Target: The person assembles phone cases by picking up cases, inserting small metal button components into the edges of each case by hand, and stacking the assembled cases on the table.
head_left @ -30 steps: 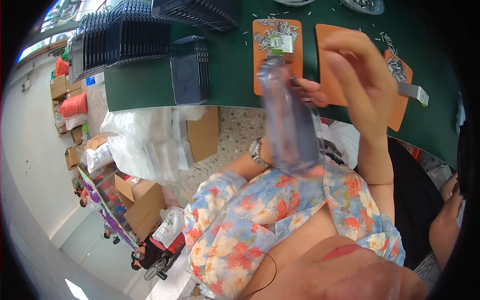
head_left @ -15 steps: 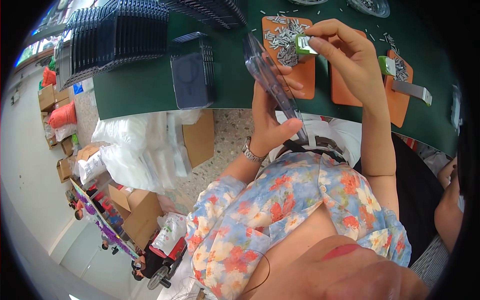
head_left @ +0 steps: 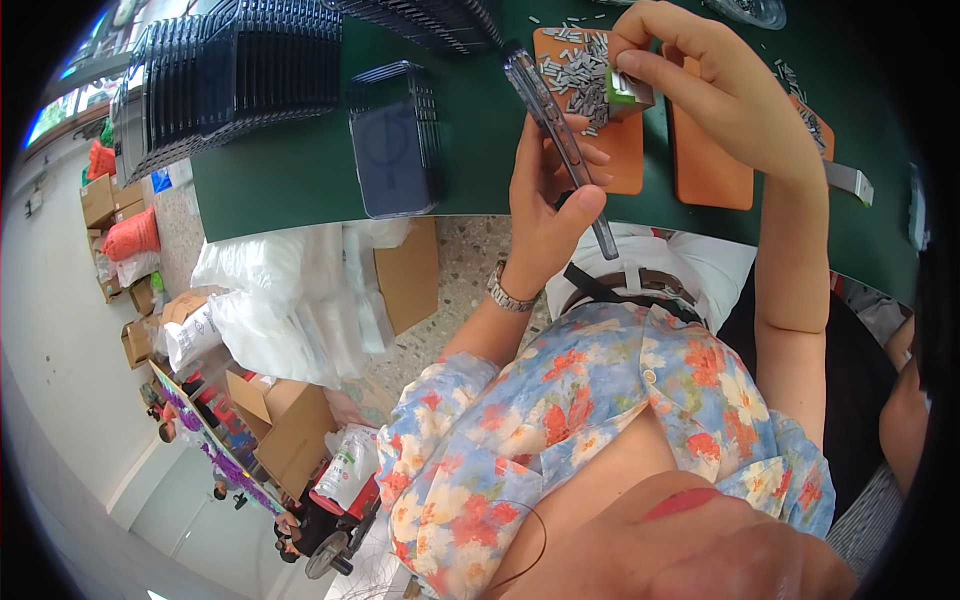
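My left hand (head_left: pixel 540 205) grips a clear plastic case (head_left: pixel 560 140), thumb on the near side and fingers behind; the case stands tilted, nearly edge-on. Thumb and fingertips of my right hand (head_left: pixel 725 105) are pinched together just above a small block with a green edge (head_left: pixel 628 90). Whatever is between those fingertips is too small or hidden to name. The block rests on an orange board (head_left: pixel 618 165), beside a heap of small silvery metal pins (head_left: pixel 572 75).
Stacked dark clear trays (head_left: pixel 270 75) fill the far left of the green table (head_left: pixel 265 185), with a shorter tray stack (head_left: pixel 395 155) nearer. A second orange board (head_left: pixel 712 165) and a bent metal strip (head_left: pixel 848 182) lie to the right. Bags (head_left: pixel 270 300) hang below the edge.
My left hand has turned the case more edge-on. My right hand has shifted up and right, its fingertips still by the green-edged block. The whole view has shifted slightly.
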{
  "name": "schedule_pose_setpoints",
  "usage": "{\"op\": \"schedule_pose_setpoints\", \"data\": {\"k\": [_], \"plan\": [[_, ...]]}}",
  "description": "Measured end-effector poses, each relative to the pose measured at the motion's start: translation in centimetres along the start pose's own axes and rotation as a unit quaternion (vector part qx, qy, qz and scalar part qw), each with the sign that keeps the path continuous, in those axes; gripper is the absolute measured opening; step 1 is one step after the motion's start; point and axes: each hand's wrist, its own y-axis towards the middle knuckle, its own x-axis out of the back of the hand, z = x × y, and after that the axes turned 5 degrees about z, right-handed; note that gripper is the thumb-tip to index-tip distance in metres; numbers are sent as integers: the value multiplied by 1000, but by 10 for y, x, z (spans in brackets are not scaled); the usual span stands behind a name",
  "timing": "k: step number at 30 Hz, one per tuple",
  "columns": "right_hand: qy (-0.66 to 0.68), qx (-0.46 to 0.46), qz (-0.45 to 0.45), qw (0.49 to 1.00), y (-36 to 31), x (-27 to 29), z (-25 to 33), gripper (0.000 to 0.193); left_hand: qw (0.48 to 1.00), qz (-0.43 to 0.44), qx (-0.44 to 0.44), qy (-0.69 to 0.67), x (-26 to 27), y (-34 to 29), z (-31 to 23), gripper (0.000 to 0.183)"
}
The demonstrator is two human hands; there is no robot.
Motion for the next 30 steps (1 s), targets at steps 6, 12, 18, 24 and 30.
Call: {"op": "schedule_pose_setpoints", "data": {"k": [6, 12, 18, 24, 30], "plan": [[-27, 45, 62, 997, 9, 10, -2, 12, 999, 12, 2, -30, 4, 0, 1, 87], [-19, 18, 130, 991, 22, 16, -2, 11, 1000, 10, 7, -27, 0, 3, 1, 88], [60, -41, 137, 988, 18, 19, -8, 11, 999, 19, 9, -28, -2, 5, 5, 88], [271, 459, 34, 846, 34, -15, -43, 10, 999, 17, 25, -13, 6, 6, 7, 92], [76, -17, 7, 997, 4, 0, -6, 13, 997, 28, 59, -32, 1, 16, -2, 90]]}}
